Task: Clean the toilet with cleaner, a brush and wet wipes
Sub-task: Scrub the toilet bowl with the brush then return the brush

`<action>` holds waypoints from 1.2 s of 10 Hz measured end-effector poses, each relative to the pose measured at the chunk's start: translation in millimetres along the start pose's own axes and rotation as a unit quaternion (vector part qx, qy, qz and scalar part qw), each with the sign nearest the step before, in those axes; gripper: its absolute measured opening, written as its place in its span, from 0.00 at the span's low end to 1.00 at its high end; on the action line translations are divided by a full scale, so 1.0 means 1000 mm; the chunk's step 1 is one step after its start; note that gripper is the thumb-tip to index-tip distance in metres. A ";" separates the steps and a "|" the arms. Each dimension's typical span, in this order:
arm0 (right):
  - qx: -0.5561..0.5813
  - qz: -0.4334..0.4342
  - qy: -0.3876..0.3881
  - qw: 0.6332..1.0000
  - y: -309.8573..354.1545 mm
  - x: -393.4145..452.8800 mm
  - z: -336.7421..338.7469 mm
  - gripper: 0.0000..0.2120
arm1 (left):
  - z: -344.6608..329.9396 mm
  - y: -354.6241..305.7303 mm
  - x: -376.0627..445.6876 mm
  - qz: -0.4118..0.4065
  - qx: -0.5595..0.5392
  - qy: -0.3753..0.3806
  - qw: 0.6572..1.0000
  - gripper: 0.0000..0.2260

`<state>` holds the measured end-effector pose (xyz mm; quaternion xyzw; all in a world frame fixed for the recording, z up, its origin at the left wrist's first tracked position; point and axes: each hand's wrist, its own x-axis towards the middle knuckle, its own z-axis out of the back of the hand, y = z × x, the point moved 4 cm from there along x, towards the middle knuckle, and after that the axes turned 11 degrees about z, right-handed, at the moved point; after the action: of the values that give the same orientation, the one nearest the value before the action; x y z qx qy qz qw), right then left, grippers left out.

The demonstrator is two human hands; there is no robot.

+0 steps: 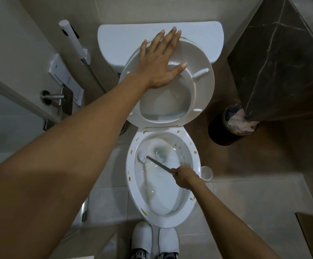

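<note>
The toilet bowl (163, 217) and tank (114, 40) look like glossy white ceramic, and the raised seat (202, 81) like smooth, shiny white plastic. The brush (152, 161) has a dull grey metal-looking handle and a white bristled head, while the handle on the left wall (53, 96) is brushed metal. The floor (254, 199) is pale, smooth, faintly glossy tile, the right-hand pillar (282, 62) polished dark veined stone, and the slippers (154, 238) matt white cloth.

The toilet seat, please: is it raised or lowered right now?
Raised. The seat stands up against the tank, the left hand flat on it, baring the bowl rim.
</note>
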<state>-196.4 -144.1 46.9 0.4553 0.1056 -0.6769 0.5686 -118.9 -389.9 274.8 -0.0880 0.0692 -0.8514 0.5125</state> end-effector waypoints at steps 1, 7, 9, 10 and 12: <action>0.027 -0.012 -0.032 0.999 0.003 0.001 -0.006 0.19 | 0.001 0.000 0.001 -0.002 -0.002 0.003 1.000 0.34; -0.013 0.041 0.051 0.998 -0.013 -0.016 0.003 0.18 | -0.005 0.001 0.002 -0.001 0.004 -0.015 1.000 0.35; -0.047 0.004 -0.058 0.997 -0.011 -0.005 0.030 0.18 | -0.008 0.005 0.005 -0.009 0.011 -0.023 1.000 0.35; -0.053 -0.042 -0.098 0.993 -0.029 -0.015 0.042 0.17 | -0.009 0.004 0.004 -0.006 0.015 -0.019 1.000 0.35; -0.102 -0.082 -0.050 0.990 -0.063 -0.047 0.025 0.19 | -0.006 0.003 0.002 -0.003 0.008 -0.012 1.000 0.35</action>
<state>-266.8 -108.2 72.0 0.3501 0.1828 -0.7289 0.5592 -119.1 -393.2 268.8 -0.0938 0.0559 -0.8522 0.5117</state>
